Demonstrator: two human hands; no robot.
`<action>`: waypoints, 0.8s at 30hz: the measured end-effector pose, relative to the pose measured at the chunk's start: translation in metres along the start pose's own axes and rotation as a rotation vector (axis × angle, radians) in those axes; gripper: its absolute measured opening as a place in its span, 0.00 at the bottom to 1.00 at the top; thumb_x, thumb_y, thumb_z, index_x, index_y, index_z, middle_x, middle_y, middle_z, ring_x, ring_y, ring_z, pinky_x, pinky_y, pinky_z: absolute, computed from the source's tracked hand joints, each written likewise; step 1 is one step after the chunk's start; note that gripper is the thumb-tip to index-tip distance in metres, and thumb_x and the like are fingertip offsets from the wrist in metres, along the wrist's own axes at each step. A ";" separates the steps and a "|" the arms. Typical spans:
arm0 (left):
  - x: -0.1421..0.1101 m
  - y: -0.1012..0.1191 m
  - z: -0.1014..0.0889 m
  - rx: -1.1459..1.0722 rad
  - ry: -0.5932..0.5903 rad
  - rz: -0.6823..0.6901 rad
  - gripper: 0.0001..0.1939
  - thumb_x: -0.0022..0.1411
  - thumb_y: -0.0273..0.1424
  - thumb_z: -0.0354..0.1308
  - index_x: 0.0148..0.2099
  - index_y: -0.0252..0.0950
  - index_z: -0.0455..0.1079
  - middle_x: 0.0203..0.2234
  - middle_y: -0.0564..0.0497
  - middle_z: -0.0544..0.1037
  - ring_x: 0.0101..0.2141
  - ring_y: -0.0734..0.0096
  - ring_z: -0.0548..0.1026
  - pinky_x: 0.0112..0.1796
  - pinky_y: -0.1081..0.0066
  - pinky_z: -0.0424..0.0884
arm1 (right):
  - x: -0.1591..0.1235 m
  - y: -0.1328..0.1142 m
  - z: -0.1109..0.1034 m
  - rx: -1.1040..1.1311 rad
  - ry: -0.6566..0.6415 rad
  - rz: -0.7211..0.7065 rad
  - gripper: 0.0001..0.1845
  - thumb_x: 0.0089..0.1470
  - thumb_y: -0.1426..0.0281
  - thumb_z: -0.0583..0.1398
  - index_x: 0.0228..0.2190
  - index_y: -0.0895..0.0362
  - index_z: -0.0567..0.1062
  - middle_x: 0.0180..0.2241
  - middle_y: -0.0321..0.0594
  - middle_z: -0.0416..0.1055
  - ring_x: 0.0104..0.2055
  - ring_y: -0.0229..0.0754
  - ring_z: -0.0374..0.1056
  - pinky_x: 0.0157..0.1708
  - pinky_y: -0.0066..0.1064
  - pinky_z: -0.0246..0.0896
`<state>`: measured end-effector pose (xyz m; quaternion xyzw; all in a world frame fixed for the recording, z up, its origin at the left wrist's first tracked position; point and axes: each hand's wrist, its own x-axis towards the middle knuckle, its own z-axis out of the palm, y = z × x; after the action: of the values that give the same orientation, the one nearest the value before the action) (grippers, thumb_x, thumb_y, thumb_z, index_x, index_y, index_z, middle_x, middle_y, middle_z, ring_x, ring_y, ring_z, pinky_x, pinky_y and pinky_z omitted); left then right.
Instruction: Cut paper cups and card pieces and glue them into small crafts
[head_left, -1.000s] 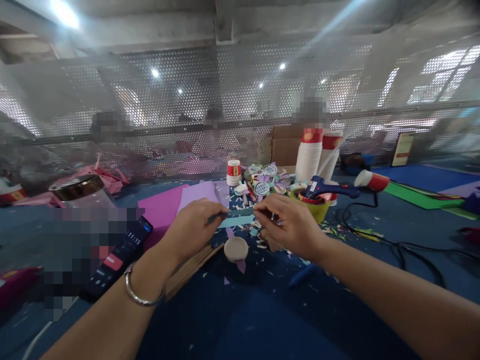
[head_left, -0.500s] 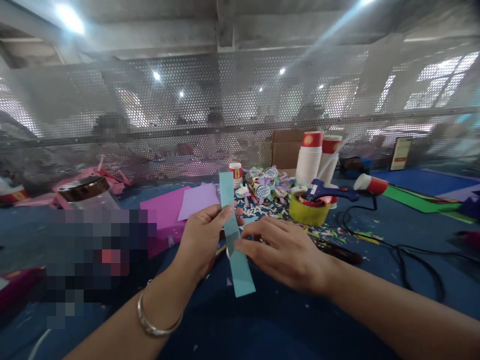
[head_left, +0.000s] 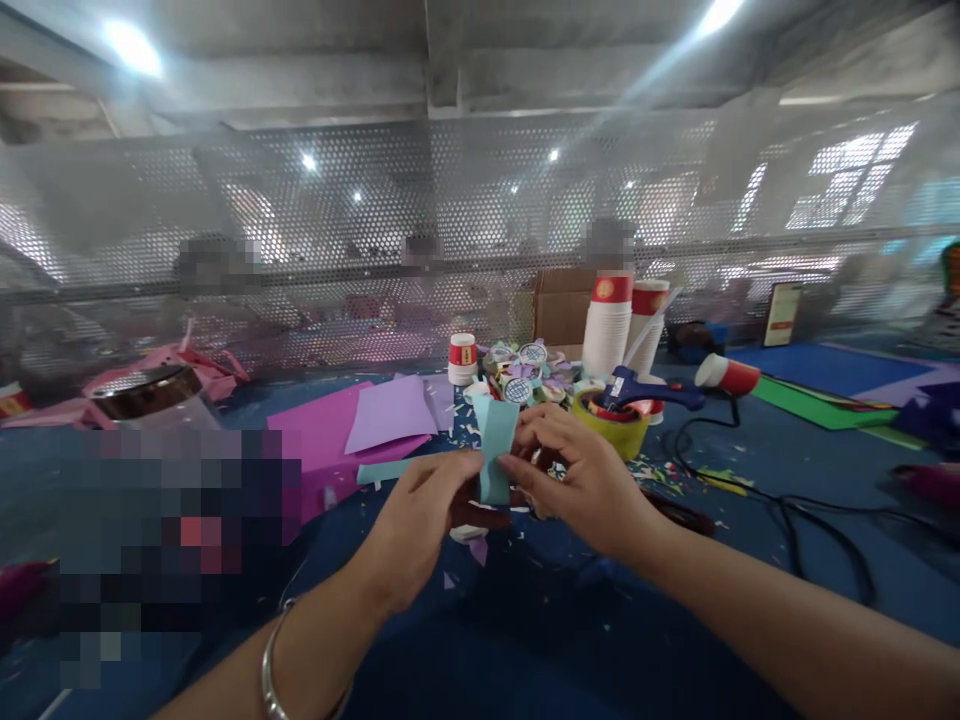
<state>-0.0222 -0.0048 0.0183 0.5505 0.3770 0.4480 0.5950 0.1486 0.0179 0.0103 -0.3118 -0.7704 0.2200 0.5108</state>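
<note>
A light teal paper strip is held upright in front of me, folded or bent over. The fingers of my left hand pinch its left edge. My right hand grips the right edge with thumb and fingers. More teal paper sticks out left of my left hand; whether it belongs to the same strip I cannot tell. Below the hands, a small pale round piece with a purple paper tab lies on the blue table, partly hidden by my fingers.
Magenta paper and lilac paper lie left. Behind the hands are paper scraps and a pile of small decorated pieces. Right of it stand paper-cup stacks and a yellow tape roll bearing a blue glue gun with a black cable.
The long teal strip hung flat between my hands half a second ago; now it is bent into a shorter upright piece. My right hand has come up and grips its edge.
</note>
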 end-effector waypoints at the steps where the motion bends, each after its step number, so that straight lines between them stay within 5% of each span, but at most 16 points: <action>1: 0.000 0.000 0.000 0.036 -0.011 0.006 0.13 0.61 0.37 0.55 0.33 0.36 0.77 0.30 0.47 0.79 0.34 0.65 0.76 0.38 0.66 0.74 | 0.000 0.000 0.000 0.018 -0.001 0.023 0.09 0.55 0.71 0.61 0.25 0.55 0.68 0.32 0.37 0.64 0.34 0.39 0.64 0.32 0.31 0.64; 4: 0.000 0.001 0.000 0.143 -0.033 0.027 0.08 0.57 0.35 0.62 0.36 0.36 0.77 0.30 0.49 0.79 0.33 0.68 0.76 0.39 0.68 0.73 | 0.000 0.001 0.001 0.111 -0.027 0.154 0.07 0.55 0.68 0.61 0.27 0.55 0.68 0.29 0.35 0.63 0.30 0.38 0.63 0.27 0.29 0.62; 9: 0.001 0.001 -0.002 0.263 -0.020 0.031 0.08 0.59 0.36 0.59 0.35 0.37 0.76 0.28 0.50 0.79 0.33 0.69 0.76 0.36 0.70 0.72 | 0.000 0.002 0.002 0.316 -0.051 0.378 0.11 0.54 0.63 0.62 0.32 0.54 0.66 0.26 0.31 0.64 0.26 0.36 0.64 0.25 0.29 0.61; 24: -0.002 0.001 -0.002 0.332 -0.147 -0.097 0.14 0.61 0.41 0.56 0.36 0.33 0.73 0.29 0.47 0.80 0.29 0.69 0.78 0.30 0.70 0.71 | 0.003 -0.002 0.001 0.523 0.002 0.426 0.15 0.47 0.64 0.67 0.29 0.55 0.66 0.23 0.29 0.64 0.24 0.33 0.60 0.25 0.27 0.57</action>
<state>-0.0252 -0.0058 0.0190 0.6535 0.4274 0.3090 0.5430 0.1462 0.0182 0.0134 -0.3246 -0.6048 0.5116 0.5169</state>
